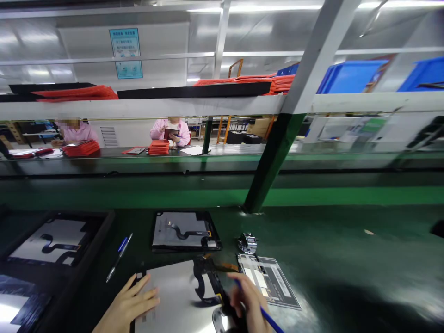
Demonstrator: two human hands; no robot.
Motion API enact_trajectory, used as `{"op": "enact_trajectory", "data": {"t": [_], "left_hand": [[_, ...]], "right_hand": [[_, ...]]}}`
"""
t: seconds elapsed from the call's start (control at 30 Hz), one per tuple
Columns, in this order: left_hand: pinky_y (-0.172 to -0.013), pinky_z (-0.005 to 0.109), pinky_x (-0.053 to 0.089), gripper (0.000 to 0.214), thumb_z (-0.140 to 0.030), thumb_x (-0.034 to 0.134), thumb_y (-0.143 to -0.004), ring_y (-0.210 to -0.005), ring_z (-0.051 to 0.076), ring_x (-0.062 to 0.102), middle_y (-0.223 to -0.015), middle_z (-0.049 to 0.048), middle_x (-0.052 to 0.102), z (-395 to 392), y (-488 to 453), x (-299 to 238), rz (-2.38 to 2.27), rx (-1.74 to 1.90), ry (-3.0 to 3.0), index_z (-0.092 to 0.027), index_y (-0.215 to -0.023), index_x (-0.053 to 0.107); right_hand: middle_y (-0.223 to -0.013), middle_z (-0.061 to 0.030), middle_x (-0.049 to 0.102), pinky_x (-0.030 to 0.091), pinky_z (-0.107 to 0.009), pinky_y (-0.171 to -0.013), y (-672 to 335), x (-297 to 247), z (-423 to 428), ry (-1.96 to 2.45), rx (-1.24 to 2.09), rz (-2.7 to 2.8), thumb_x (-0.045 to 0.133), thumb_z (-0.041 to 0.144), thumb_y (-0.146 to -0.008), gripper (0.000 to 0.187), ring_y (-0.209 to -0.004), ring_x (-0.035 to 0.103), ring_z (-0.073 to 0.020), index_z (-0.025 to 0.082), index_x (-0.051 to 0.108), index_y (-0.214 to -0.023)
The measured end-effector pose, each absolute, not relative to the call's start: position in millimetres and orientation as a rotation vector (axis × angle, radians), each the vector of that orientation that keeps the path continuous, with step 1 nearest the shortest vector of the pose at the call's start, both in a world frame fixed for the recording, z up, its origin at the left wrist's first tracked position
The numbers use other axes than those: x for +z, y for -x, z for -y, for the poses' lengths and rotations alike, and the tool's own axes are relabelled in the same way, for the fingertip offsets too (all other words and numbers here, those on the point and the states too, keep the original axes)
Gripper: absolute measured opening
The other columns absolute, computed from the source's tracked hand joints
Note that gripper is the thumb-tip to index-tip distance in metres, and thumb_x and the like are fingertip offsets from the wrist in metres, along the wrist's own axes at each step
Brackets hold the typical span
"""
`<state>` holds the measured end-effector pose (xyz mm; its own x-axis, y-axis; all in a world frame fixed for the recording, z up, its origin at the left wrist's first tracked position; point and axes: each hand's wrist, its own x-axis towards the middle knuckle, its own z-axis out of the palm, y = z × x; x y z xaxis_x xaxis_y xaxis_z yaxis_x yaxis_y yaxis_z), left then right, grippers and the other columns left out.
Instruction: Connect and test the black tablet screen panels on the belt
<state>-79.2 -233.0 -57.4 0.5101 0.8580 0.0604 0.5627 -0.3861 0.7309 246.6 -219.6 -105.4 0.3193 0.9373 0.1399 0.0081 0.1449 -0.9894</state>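
At the bottom centre of the frame lies a silvery panel (176, 296) with a black flex cable. The left hand (130, 305) rests flat on its left edge, fingers spread. The right hand (248, 300), bottom centre-right, pinches a blue pen (268, 319).

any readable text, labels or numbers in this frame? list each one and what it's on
None can be quoted.
Blue wall sign: rows of characters, too small and blurred to read.
Printed sheet on the green bench beside the right hand: print too blurred to read.
Display panel under the left hand: no marking legible.
Blue bins: no label visible.
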Motion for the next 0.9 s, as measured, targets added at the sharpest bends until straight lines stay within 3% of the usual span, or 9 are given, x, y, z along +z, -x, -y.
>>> {"op": "enact_trajectory", "data": {"t": [0.13,0.23,0.3,0.43,0.6,0.77,0.9], "left_hand": [[-0.114,0.054,0.018,0.08,0.008,0.026,-0.079,-0.141,0.025,0.027,-0.15,-0.0064,0.034,228.3,82.2,-48.8,-1.33,0.319,-2.403,-0.043,-0.139,0.034],[-0.115,0.052,0.018,0.082,0.01,0.026,-0.076,-0.142,0.025,0.023,-0.154,-0.0042,0.027,222.8,80.7,-49.3,-1.501,0.362,-2.459,-0.04,-0.142,0.031],[-0.115,0.053,0.016,0.075,0.006,0.03,-0.08,-0.142,0.026,0.024,-0.153,-0.0042,0.03,217.9,76.3,-47.5,-1.574,0.439,-2.392,-0.039,-0.14,0.036],[-0.115,0.048,0.023,0.044,-0.018,0.048,-0.088,-0.133,0.029,0.04,-0.138,-0.001,0.054,210.2,50.0,-33.2,-1.54,0.725,-2.081,-0.036,-0.127,0.057],[-0.107,0.043,0.036,0.034,-0.037,0.065,-0.081,-0.116,0.031,0.055,-0.122,0.0069,0.066,202.4,0.9,-18.2,-1.392,0.872,-1.698,-0.029,-0.113,0.069],[-0.084,0.038,0.05,0.031,-0.037,0.069,-0.074,-0.088,0.028,0.066,-0.093,0.0107,0.075,188.4,-38.3,-28.7,-1.273,0.825,-1.353,-0.019,-0.099,0.074],[-0.07,0.034,0.051,0.021,-0.034,0.072,-0.068,-0.07,0.024,0.066,-0.071,0.0084,0.073,188.3,-57.9,-44.2,-1.231,0.798,-1.283,-0.014,-0.075,0.076]], "right_hand": [[-0.057,0.0035,0.049,0.039,-0.022,-0.047,-231.8,-105.9,213.5,1.272,0.855,1.237,0.043,0.057,-0.09,0.041,-0.05,0.049,-0.0132,0.021,0.049,-0.071],[-0.05,0.0041,0.041,0.035,-0.023,-0.046,-231.4,-109.4,205.3,1.29,0.759,1.364,0.044,0.054,-0.091,0.047,-0.047,0.044,-0.0123,0.022,0.039,-0.058],[-0.046,0.0051,0.037,0.032,-0.023,-0.044,-232.2,-109.0,202.0,1.298,0.666,1.408,0.048,0.053,-0.089,0.049,-0.043,0.04,-0.0111,0.021,0.035,-0.054],[-0.046,0.0053,0.035,0.03,-0.023,-0.044,-232.4,-99.4,200.8,1.291,0.577,1.505,0.05,0.051,-0.087,0.049,-0.042,0.037,-0.0105,0.021,0.036,-0.051],[-0.044,0.0052,0.034,0.029,-0.023,-0.042,-231.7,-94.3,202.6,1.293,0.569,1.515,0.047,0.054,-0.087,0.051,-0.04,0.037,-0.0107,0.021,0.035,-0.049],[-0.045,0.0015,0.05,0.04,-0.026,-0.046,-233.2,-87.9,212.0,1.301,0.668,1.398,0.048,0.057,-0.087,0.05,-0.043,0.05,-0.0154,0.021,0.052,-0.053],[-0.07,-0.008,0.07,0.053,-0.032,-0.068,-247.8,-64.9,197.2,1.34,0.54,1.376,0.032,0.053,-0.095,0.056,-0.073,0.068,-0.0243,0.022,0.062,-0.059]]}}
